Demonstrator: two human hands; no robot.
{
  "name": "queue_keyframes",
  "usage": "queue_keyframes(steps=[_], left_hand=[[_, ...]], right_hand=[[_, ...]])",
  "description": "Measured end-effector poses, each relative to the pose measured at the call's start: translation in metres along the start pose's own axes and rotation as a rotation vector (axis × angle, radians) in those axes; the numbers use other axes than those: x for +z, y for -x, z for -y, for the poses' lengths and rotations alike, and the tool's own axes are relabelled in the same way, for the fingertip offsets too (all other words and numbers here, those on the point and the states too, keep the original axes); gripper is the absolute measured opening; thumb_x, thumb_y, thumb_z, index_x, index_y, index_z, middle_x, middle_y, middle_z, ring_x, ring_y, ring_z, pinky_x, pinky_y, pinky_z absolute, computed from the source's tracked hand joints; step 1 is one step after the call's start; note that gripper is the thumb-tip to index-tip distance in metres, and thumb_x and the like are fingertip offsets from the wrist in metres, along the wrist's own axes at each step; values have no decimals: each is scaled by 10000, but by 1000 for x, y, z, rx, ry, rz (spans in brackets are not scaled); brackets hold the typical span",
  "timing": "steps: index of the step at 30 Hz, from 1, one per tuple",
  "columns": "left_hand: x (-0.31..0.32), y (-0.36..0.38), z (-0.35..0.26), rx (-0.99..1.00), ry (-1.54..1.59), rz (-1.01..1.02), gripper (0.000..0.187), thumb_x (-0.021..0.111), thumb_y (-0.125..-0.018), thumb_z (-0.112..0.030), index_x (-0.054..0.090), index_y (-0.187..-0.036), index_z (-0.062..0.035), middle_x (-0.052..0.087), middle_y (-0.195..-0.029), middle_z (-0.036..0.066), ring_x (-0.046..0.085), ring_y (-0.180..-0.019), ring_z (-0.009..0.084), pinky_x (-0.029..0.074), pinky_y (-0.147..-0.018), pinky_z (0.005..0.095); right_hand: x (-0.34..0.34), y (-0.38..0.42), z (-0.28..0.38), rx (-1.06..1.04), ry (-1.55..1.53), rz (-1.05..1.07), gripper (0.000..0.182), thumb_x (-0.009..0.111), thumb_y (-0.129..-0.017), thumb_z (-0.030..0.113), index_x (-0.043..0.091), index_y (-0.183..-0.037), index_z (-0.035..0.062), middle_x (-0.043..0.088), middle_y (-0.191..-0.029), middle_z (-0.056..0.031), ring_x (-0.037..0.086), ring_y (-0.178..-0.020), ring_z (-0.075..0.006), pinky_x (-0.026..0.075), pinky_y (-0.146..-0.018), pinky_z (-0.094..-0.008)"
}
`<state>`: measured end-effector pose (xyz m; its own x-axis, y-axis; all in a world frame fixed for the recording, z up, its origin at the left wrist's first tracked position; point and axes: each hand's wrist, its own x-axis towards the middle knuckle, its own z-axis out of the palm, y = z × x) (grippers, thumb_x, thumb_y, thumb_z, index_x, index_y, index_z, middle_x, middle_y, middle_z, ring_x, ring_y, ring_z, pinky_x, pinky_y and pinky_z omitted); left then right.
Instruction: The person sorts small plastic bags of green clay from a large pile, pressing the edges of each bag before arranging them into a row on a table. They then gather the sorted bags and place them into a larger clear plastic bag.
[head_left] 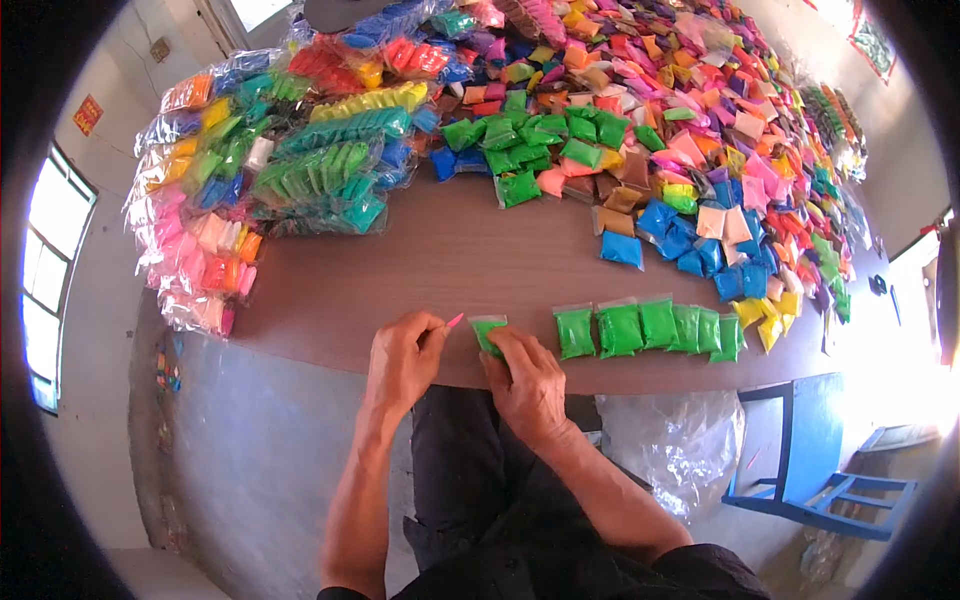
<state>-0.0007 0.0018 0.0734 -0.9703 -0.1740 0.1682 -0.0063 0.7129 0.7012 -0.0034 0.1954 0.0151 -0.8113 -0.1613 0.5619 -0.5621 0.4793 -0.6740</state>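
Observation:
Near the table's front edge, my left hand [408,350] is closed, pinching a small pink stick-like piece [455,321] that points up and to the right. Just right of it, my right hand [527,378] grips the lower right part of a small clear bag of green material [487,326]; the fingers hide part of the bag. Beyond my right hand, several similar green bags [620,327] form a row along the front edge, the ones at the right end overlapping.
A loose pile of green bags [520,140] lies farther back, before a large heap of many-coloured bags [690,80]. Bundled bags in clear wrap [320,170] are stacked on the left of the brown table [400,260]. A blue chair [810,450] stands at the right.

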Motion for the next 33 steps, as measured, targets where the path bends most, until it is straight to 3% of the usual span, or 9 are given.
queue_keyframes(steps=[4,7,8,11,14,18,21,28,33], left_hand=[[12,26,-1,7,79,-107,122,790,-1006,-111,779,-1023,9,759,-852,156,728,-728,196,563,-683,352],[26,44,-7,77,153,-236,102,797,-998,-87,779,-1015,12,754,-833,152,721,-724,189,550,-671,346],[29,52,-18,27,186,-261,80,799,-993,-69,782,-1011,7,745,-818,141,709,-712,174,534,-653,337],[46,53,-16,59,178,-311,70,799,-993,-61,780,-1007,4,737,-813,140,701,-697,182,522,-640,333],[54,50,-17,89,177,-295,45,797,-974,-37,773,-986,0,740,-824,161,713,-690,246,537,-643,361],[54,42,-6,160,54,-268,45,775,-954,-26,731,-960,-35,722,-850,180,716,-743,412,544,-638,472],[51,27,9,132,-16,-284,32,754,-958,-35,723,-955,-43,726,-867,180,717,-795,447,540,-655,509],[56,44,-9,229,126,-305,39,775,-979,-41,742,-973,-20,706,-809,206,735,-700,360,556,-650,435],[60,39,9,94,14,-283,34,780,-972,-33,751,-976,-15,744,-859,205,750,-689,344,560,-631,409]], right_hand=[[-3,-12,8,111,-121,-53,272,780,-995,101,709,-1245,23,755,-1190,-176,752,-960,-423,615,-770,-476],[0,-6,13,513,-375,-6,231,786,-1005,109,729,-1205,8,755,-1146,-190,752,-947,-411,612,-769,-451],[-1,-3,13,451,-304,-58,218,804,-997,117,746,-1179,10,755,-1079,-193,753,-919,-388,607,-782,-434],[-2,-6,9,187,-118,-101,231,813,-989,110,748,-1188,14,751,-1029,-197,747,-901,-390,603,-800,-433],[-6,-5,9,362,-231,-2,235,826,-975,105,754,-1179,13,752,-1028,-199,746,-910,-400,600,-818,-445],[-8,-3,4,300,-220,21,229,834,-964,105,763,-1161,12,761,-1030,-204,751,-930,-405,598,-818,-445],[-7,-4,4,319,-223,25,229,833,-964,107,765,-1157,4,769,-1032,-209,761,-945,-400,598,-820,-434],[-1,-3,2,490,-294,14,225,792,-1009,124,766,-1199,4,786,-1056,-232,792,-937,-375,611,-818,-416],[-3,-7,4,495,-242,51,223,785,-1006,122,769,-1195,6,792,-1073,-240,800,-926,-357,613,-818,-414]])
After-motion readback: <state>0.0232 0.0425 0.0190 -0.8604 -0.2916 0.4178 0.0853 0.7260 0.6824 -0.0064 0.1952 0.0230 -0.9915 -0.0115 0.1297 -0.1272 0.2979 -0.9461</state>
